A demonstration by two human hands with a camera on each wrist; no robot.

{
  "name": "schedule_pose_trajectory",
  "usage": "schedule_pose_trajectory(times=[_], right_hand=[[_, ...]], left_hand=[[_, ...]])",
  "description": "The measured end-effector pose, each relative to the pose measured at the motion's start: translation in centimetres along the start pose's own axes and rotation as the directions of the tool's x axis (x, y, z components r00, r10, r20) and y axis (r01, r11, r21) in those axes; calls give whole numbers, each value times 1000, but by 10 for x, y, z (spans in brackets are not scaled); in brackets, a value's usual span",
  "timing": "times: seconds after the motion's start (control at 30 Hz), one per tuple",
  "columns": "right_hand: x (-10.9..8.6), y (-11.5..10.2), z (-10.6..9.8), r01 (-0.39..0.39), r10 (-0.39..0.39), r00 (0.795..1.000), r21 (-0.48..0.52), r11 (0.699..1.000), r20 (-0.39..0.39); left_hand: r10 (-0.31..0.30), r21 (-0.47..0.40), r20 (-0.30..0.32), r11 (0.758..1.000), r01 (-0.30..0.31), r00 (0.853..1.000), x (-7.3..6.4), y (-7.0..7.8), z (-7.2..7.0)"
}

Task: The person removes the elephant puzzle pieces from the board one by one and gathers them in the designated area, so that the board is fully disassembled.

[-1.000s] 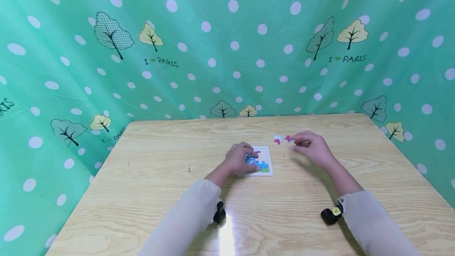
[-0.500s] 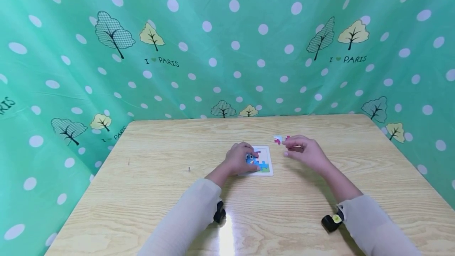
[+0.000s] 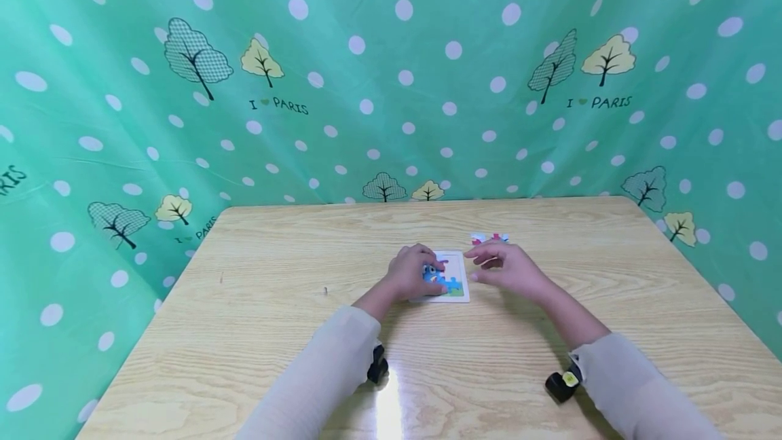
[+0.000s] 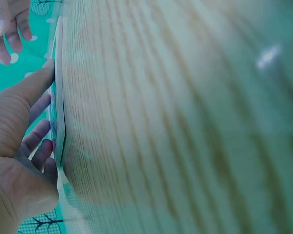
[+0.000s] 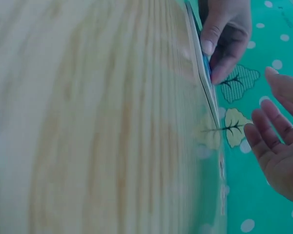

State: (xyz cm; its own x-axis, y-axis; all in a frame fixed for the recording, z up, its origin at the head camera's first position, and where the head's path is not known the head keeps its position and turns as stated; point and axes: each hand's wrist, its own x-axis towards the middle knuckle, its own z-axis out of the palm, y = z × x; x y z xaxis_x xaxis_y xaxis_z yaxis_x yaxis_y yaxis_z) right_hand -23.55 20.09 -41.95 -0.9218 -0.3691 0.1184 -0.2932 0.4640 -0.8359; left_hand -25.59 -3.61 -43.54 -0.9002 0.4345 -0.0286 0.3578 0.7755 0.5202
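Observation:
A small square jigsaw puzzle with a white border lies flat on the table; its picture has a blue cartoon figure with big eyes. My left hand rests on the left part of the puzzle, thumb and fingers spread over it and covering some of the picture. In the left wrist view the fingers lie along the board's edge. Just right of the puzzle hovers my right hand, fingers loosely bent and thumb apart. The right wrist view shows nothing between the fingers of that hand.
Loose puzzle pieces in pink, white and blue lie behind my right hand. A wooden table carries everything, with a green dotted curtain around its back and sides. A tiny dark speck lies left of the puzzle.
My right hand has moved left and nearer to me, from the loose pieces to the puzzle's right edge, uncovering the pieces. The left hand has stayed on the puzzle.

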Motion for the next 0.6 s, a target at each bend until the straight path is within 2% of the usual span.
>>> schedule_pose_trajectory(times=[0.3,0.6], right_hand=[[6,-7,12,16,-10,994,-56,998,112],[12,-8,18,35,6,965,-151,988,263]], left_hand=[[8,-15,5,1000,-8,1000,0,0,1],[0,-31,-2,1000,-1,1000,-1,0,0]])
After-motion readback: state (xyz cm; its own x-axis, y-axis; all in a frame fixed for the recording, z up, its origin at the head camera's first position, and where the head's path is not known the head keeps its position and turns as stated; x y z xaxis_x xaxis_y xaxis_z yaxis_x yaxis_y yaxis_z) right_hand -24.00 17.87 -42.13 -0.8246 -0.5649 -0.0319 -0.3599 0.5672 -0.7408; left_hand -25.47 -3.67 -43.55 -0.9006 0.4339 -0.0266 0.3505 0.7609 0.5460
